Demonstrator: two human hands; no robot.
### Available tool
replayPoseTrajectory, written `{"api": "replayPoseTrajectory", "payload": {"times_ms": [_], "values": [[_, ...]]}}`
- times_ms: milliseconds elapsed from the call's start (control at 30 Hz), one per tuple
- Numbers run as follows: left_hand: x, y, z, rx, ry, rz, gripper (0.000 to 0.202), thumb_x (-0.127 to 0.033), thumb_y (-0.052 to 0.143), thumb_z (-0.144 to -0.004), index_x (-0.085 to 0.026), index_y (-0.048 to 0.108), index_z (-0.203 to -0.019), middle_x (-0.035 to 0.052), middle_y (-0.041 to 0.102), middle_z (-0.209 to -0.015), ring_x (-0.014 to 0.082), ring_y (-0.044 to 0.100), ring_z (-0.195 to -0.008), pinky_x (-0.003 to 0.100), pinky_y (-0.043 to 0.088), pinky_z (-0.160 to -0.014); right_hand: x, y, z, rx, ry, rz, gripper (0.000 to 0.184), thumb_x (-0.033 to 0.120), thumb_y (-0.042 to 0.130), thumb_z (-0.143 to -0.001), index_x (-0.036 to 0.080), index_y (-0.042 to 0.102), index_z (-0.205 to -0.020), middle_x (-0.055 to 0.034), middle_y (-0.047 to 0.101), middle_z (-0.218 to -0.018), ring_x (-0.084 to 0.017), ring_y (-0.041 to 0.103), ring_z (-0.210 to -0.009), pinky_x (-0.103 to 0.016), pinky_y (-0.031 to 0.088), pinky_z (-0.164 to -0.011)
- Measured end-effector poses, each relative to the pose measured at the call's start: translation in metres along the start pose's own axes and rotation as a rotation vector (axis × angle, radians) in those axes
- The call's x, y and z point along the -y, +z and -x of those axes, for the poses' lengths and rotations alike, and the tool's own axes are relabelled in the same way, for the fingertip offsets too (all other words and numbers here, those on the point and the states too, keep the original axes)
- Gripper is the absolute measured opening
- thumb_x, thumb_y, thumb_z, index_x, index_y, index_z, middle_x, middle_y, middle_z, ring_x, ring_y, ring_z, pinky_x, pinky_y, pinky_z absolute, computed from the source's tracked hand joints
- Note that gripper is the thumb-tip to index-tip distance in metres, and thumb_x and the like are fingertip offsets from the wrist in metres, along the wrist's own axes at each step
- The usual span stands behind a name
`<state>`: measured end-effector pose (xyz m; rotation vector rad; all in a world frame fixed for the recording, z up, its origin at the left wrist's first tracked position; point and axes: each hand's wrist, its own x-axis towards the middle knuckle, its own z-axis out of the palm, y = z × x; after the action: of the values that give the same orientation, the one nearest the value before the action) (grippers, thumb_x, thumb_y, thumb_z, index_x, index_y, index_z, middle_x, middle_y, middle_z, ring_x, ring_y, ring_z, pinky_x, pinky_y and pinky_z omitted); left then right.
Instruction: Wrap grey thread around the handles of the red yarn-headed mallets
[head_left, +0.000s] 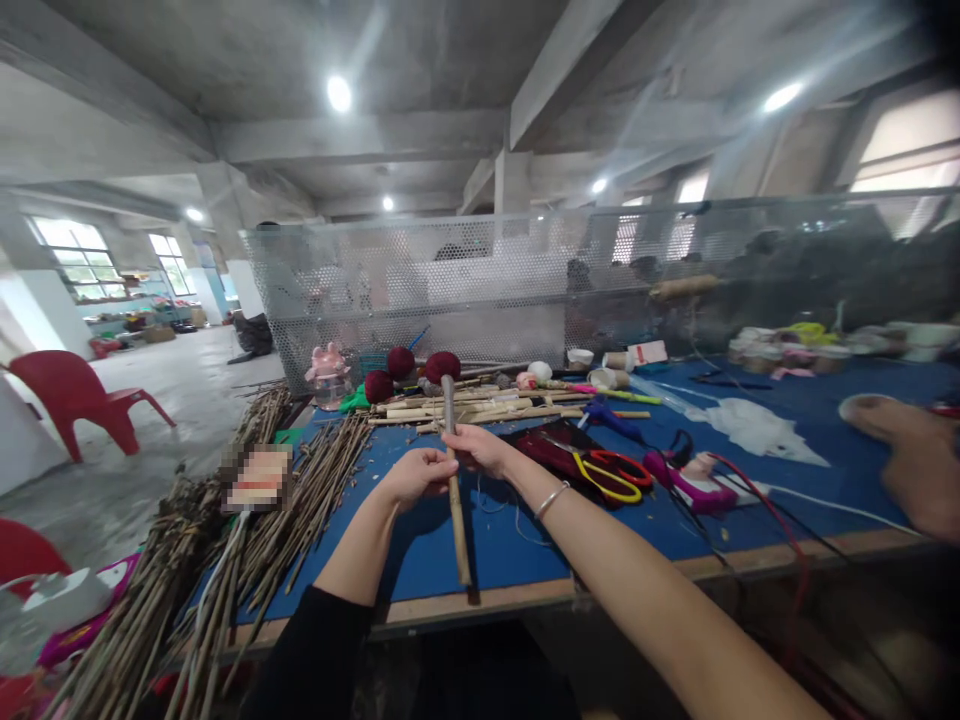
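Overhead, beams; below hands, blue tabletop.

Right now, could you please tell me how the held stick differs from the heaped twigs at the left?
The left hand and right hand grip the stick; the twigs lie in a heap. The stick looks thicker, while the twigs each look thinner. Both are long and narrow.

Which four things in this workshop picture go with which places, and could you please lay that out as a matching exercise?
Things
1. Long pale-brown stick
2. Dark-red round balls
3. Silver metal bangle
4. Red plastic chair

Places
A. Around the right forearm
B. On the grey floor
C. Near the perforated screen
D. In the left hand and right hand

Pairs: 1-D; 2-C; 3-A; 4-B
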<state>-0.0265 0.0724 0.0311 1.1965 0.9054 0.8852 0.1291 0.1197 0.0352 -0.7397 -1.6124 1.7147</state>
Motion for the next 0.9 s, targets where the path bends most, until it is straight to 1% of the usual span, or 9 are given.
{"api": "replayPoseTrajectory", "payload": {"times_ms": [100,167,333,433,533,633,767,833,900], "values": [[-0.015,-0.001,-0.010,0.151,-0.002,0.038,0.035,-0.033,0.078,-0.056,-0.009,0.062,-0.075,0.0050,0.061,-0.071,0.0100,0.058,-0.062,0.021,0.044,-0.060,0.018,-0.011,-0.006,0.060,-0.013,0.016,0.033,0.043,0.064,-0.070,0.018,0.043,-0.077,0.0116,0.033,-0.043,-0.003,0.018,-0.033,-0.018,0.012,-0.033],[-0.017,-0.001,-0.017,0.188,-0.012,0.030,0.034,-0.033,0.077,-0.057,-0.009,0.062,-0.076,0.0064,0.061,-0.072,0.0128,0.060,-0.066,0.022,0.045,-0.060,0.020,-0.017,-0.008,0.046,-0.049,0.027,0.034,0.040,0.066,-0.068,0.018,0.044,-0.081,0.0099,0.039,-0.048,-0.003,0.024,-0.035,-0.018,0.016,-0.035],[-0.001,0.004,-0.035,-0.005,0.001,-0.081,0.036,-0.036,0.078,-0.054,-0.012,0.055,-0.067,-0.0013,0.053,-0.054,0.0070,0.047,-0.044,0.021,0.037,-0.045,0.002,-0.027,-0.010,-0.075,-0.147,0.058,0.034,0.040,0.066,-0.069,0.016,0.047,-0.081,0.0063,0.044,-0.056,-0.005,0.037,-0.045,-0.019,0.027,-0.042],[0.008,0.006,-0.040,-0.008,-0.012,-0.006,0.039,-0.035,0.080,-0.051,-0.012,0.054,-0.067,-0.0028,0.052,-0.051,0.0059,0.045,-0.042,0.021,0.036,-0.046,-0.004,-0.027,-0.009,-0.098,-0.150,0.027,0.036,0.042,0.066,-0.068,0.016,0.047,-0.086,0.0070,0.042,-0.057,-0.005,0.037,-0.046,-0.019,0.027,-0.043],[0.009,0.003,-0.036,0.116,-0.026,0.103,0.037,-0.035,0.080,-0.052,-0.010,0.058,-0.068,0.0003,0.055,-0.056,0.0080,0.051,-0.048,0.021,0.039,-0.050,-0.002,-0.021,-0.005,-0.096,-0.155,-0.007,0.036,0.042,0.066,-0.068,0.017,0.047,-0.085,0.0075,0.040,-0.057,-0.005,0.035,-0.045,-0.018,0.027,-0.043],[0.004,-0.001,-0.026,0.245,-0.085,0.193,0.035,-0.032,0.079,-0.056,-0.010,0.062,-0.078,0.0053,0.061,-0.069,0.0137,0.060,-0.062,0.023,0.043,-0.056,0.002,-0.012,0.002,-0.011,-0.137,-0.066,0.033,0.043,0.064,-0.071,0.018,0.045,-0.081,0.0074,0.040,-0.058,-0.004,0.034,-0.044,-0.018,0.027,-0.042],[-0.004,-0.004,-0.015,0.373,-0.190,0.164,0.039,-0.035,0.076,-0.061,-0.011,0.062,-0.088,0.0092,0.063,-0.080,0.0178,0.063,-0.070,0.023,0.045,-0.055,0.002,-0.003,0.010,0.030,-0.128,-0.044,0.032,0.044,0.062,-0.073,0.018,0.044,-0.080,0.0076,0.040,-0.055,-0.004,0.033,-0.042,-0.018,0.026,-0.041],[-0.006,-0.003,-0.014,0.319,-0.159,0.071,0.038,-0.037,0.075,-0.061,-0.011,0.060,-0.085,0.0071,0.061,-0.074,0.0151,0.061,-0.063,0.022,0.044,-0.050,0.003,-0.001,0.011,-0.007,-0.147,-0.005,0.034,0.045,0.063,-0.072,0.017,0.045,-0.079,0.0059,0.043,-0.059,-0.006,0.038,-0.048,-0.018,0.031,-0.045],[-0.006,0.001,-0.015,0.175,-0.086,-0.013,0.038,-0.038,0.077,-0.057,-0.012,0.056,-0.077,0.0019,0.057,-0.063,0.0104,0.054,-0.051,0.020,0.040,-0.045,0.005,-0.003,0.011,-0.054,-0.173,0.027,0.036,0.046,0.065,-0.070,0.017,0.046,-0.079,0.0035,0.046,-0.065,-0.008,0.043,-0.056,-0.020,0.036,-0.051]]}}
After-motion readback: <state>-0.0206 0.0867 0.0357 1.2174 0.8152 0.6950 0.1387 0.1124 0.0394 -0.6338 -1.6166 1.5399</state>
